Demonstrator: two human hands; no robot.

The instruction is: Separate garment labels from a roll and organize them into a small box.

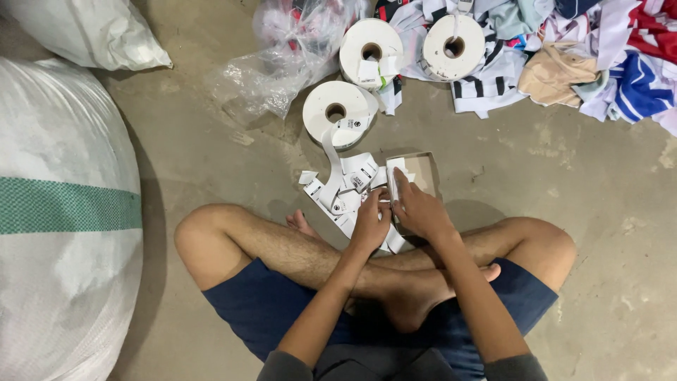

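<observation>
I sit cross-legged on a concrete floor. My left hand (370, 222) and my right hand (417, 208) meet in front of my legs, both gripping white label tape (389, 185) that rises between them. A strip of that tape (330, 159) runs back to the nearest white roll (337, 113). Cut labels (352, 185) lie scattered just ahead of my hands. A small open cardboard box (422, 173) stands right behind my right hand. What lies under my fingers is hidden.
Two more white tape rolls (371, 51) (454, 46) lie further out. A crumpled clear plastic bag (271, 74) sits left of them. A heap of mixed clothes (564, 56) fills the top right. Large white woven sacks (63, 212) (84, 32) stand at my left.
</observation>
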